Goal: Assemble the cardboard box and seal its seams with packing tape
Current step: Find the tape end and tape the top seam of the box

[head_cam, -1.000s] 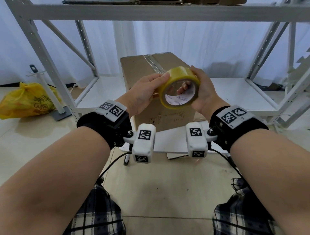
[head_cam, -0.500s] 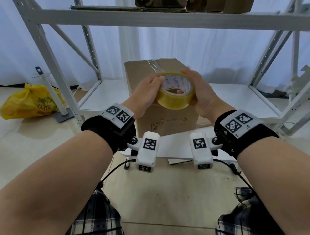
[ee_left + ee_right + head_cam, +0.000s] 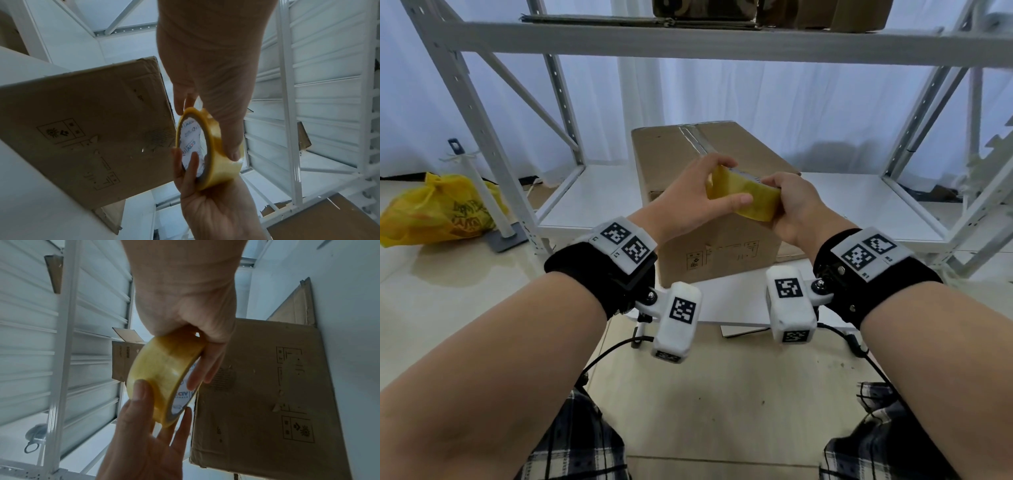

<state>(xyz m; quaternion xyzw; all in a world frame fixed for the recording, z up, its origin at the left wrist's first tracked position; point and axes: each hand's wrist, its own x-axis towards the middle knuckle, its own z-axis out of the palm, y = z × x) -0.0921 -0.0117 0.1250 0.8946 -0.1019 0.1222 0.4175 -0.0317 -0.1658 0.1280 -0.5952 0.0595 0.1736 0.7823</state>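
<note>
I have both hands on the tape roll, held in the air in front of the cardboard box, which stands closed on the low white shelf with a strip of tape already along its top seam. My left hand has a curled grip on the roll: the thumb lies flat across the yellow outer band, and in the left wrist view the fingers reach over the far rim. My right hand pinches the other side, thumb on the outer band and fingers tucked into the printed core. The roll is tilted, its open face turned away from me toward the box, so from the head camera I mostly see the band edge on. I cannot tell whether a loose end of tape is lifted; the wrist views are too blurred there. Both forearms reach forward and slightly inward, wrists level, with the hands meeting near the box's upper front edge. A yellow bag lies on the floor off to my left
</note>
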